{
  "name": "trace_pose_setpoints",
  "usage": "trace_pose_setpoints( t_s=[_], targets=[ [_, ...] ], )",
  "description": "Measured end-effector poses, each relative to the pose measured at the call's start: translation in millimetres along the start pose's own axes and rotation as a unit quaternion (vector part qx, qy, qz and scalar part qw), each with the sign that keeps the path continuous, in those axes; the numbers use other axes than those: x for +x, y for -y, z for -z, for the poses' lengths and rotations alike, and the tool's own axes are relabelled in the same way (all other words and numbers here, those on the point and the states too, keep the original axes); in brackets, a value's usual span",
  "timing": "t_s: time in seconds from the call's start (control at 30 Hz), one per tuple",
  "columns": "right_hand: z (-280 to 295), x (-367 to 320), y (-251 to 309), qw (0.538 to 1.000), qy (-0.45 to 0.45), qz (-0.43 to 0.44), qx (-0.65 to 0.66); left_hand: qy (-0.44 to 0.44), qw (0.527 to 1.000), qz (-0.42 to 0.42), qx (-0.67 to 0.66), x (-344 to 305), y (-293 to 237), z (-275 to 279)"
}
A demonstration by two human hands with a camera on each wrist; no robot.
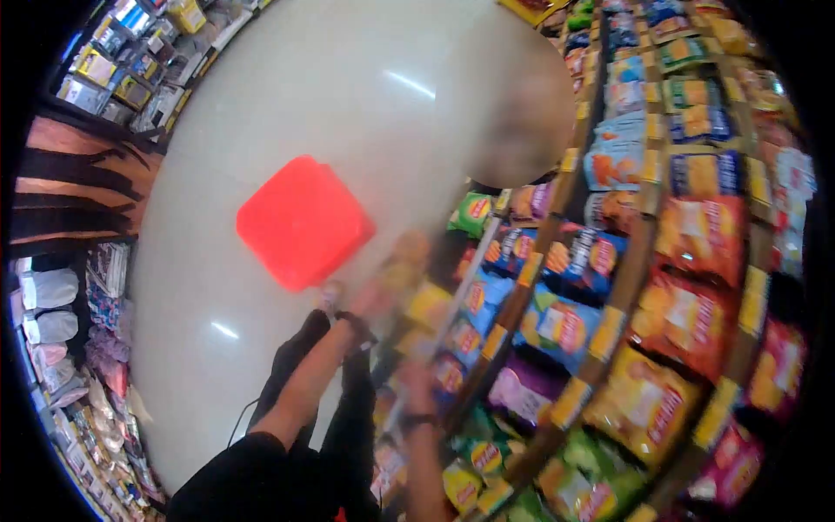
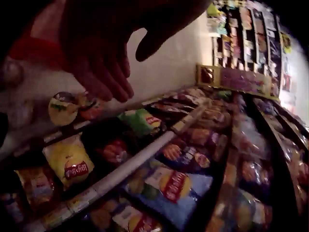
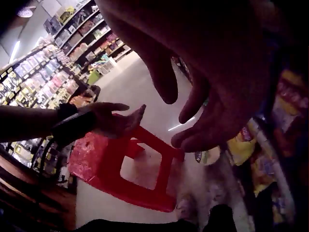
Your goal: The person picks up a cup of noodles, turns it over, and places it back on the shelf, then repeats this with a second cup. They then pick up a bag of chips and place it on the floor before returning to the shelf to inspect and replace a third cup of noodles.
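My left hand (image 1: pixel 372 300) is blurred in the head view, between a red plastic stool (image 1: pixel 300 222) and the lowest snack shelf. In the left wrist view that hand (image 2: pixel 104 48) has loosely extended fingers and holds nothing, above a yellow chip bag (image 2: pixel 70 162) and a green bag (image 2: pixel 140 122). My right hand (image 1: pixel 417 378) is over the shelf edge, also blurred. The right wrist view shows the right hand (image 3: pixel 212 87) with fingers loosely bent, holding nothing; the left hand (image 3: pixel 113 120) appears beside the stool (image 3: pixel 99 164), palm partly visible.
Tiered shelves of chip bags (image 1: pixel 683 317) fill the right side. Household goods (image 1: pixel 52 326) line the left edge. Pale floor (image 1: pixel 200 261) lies between, with the stool on it. Round-lidded cups (image 2: pixel 63 110) are by the low shelf. My feet (image 3: pixel 186 208) are close to the stool.
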State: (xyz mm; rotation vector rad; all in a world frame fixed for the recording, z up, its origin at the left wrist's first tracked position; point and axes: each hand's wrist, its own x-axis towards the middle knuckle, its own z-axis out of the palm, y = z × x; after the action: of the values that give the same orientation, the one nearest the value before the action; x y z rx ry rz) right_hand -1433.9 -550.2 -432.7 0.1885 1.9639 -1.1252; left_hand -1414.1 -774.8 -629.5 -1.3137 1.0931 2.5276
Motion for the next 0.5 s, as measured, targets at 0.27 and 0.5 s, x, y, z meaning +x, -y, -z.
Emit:
trace_pose_setpoints(
  t_s=[0.27, 0.5],
  targets=[
    [-57, 390, -171, 0.759, 0.004, 0.265, -0.594, -0.104, 0.979, -0.004, 0.177, 184, 128, 33],
    [-82, 515, -206, 0.94, -0.045, 0.113, -0.32, -0.223, 0.95, 0.128, -0.175, 283, 154, 37]
  ],
)
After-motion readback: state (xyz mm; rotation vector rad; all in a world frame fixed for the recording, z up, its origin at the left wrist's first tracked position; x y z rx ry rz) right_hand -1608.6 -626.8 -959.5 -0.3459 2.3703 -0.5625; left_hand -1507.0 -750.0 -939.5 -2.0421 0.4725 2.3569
